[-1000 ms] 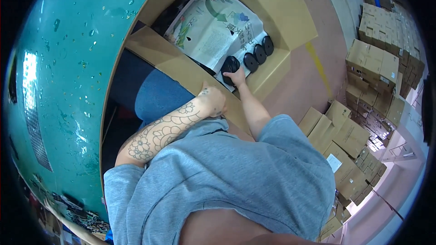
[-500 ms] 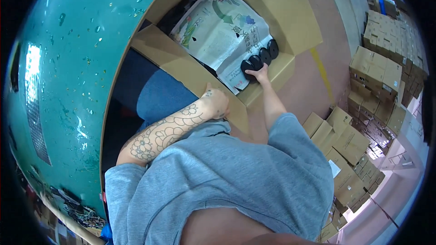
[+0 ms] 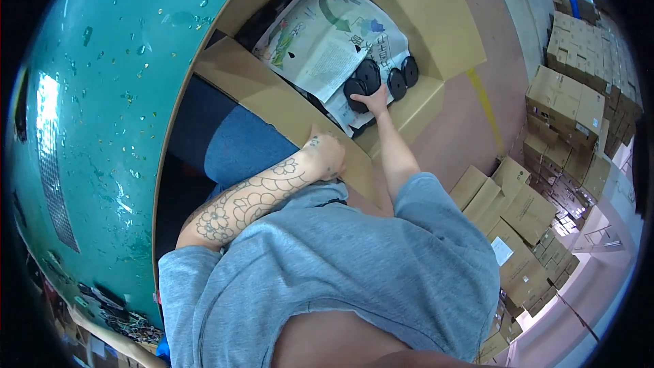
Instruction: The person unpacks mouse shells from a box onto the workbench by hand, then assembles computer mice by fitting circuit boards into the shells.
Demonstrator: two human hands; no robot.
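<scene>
- The right hand [image 3: 375, 101] grips black round plastic-looking discs [image 3: 355, 91] over printed white paper [image 3: 319, 54], inside the brown cardboard box [image 3: 272, 101].
- The left hand [image 3: 326, 155] lies at the box's near side; I cannot tell its grip.
- Holding the rims evenly is better.

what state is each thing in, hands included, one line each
carton: open, flap spread outward
printed sheet: spread out inside, creased
held discs: black, gripped together
other discs: side by side near the carton wall
right hand: closed on discs
left hand: curled at the flap edge, grip hidden
background cartons: stacked
</scene>
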